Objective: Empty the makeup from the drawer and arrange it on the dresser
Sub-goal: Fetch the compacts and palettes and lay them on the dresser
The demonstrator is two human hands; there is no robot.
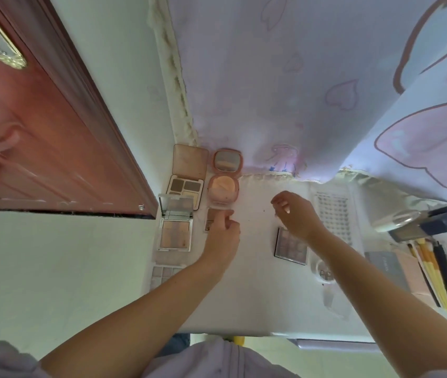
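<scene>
On the white dresser top (255, 290) my left hand (223, 230) curls its fingers over the right edge of a small brown palette (210, 221) and grips it. My right hand (294, 214) hovers at mid-dresser with fingers loosely curled and nothing visible in them, just above a dark eyeshadow palette (290, 248). Along the left edge lie an open beige palette (188, 174), an open pink round compact (225, 175), a clear square palette with a mirror (176, 227) and a clear palette (163, 274) partly under my forearm.
A clear sheet of small dots (332, 214) and a clear round case (324, 271) lie to the right. Further right are a grey box (388, 268), a pink box (410, 271), several brushes and pencils (435, 276) and a dark-capped bottle (421, 222). A curtain (298, 91) hangs behind; a red door (39, 132) is left.
</scene>
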